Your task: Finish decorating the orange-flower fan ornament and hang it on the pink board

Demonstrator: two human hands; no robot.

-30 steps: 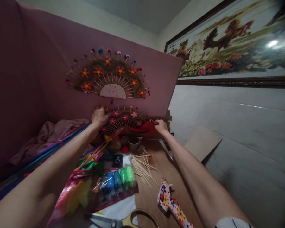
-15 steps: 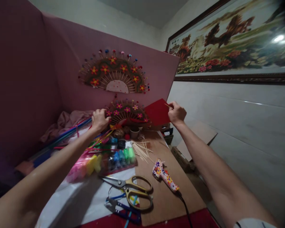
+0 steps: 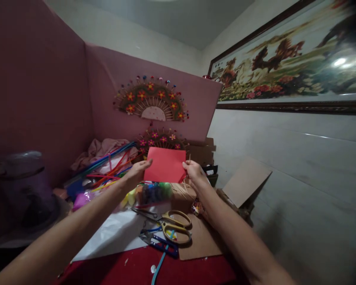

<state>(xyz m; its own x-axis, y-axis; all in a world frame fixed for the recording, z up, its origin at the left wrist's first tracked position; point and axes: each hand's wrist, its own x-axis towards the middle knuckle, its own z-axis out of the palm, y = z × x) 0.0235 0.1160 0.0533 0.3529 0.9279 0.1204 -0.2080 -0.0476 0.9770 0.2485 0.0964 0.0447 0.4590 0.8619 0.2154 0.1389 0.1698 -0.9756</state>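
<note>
A sheet of red paper (image 3: 165, 164) is held up above the craft supplies, facing me. My left hand (image 3: 137, 171) pinches its left edge, thumb on the front. At the right edge my right hand (image 3: 194, 171) grips the sheet. A thin wooden stick (image 3: 190, 157) pokes up beside my right fingers. Behind the sheet, a flower-trimmed fan (image 3: 155, 136) is partly covered. Below my hands lie packs of coloured clay (image 3: 152, 194), and thin wooden sticks (image 3: 182, 190) lie to their right. The glue gun (image 3: 197, 206) is mostly hidden by my right forearm.
Gold-handled scissors (image 3: 178, 225) and blue thread snips (image 3: 160, 242) lie on the near part of the table. Coloured pipe cleaners (image 3: 112, 174) are heaped at the left. Another flowered fan (image 3: 150, 99) is on the pink panel (image 3: 195, 107). A cardboard sheet (image 3: 200, 241) lies at the right.
The red paper has come left and nearer in my right hand. My left hand has moved from beside the lower fan onto the paper's left edge. The view has shifted slightly.
</note>
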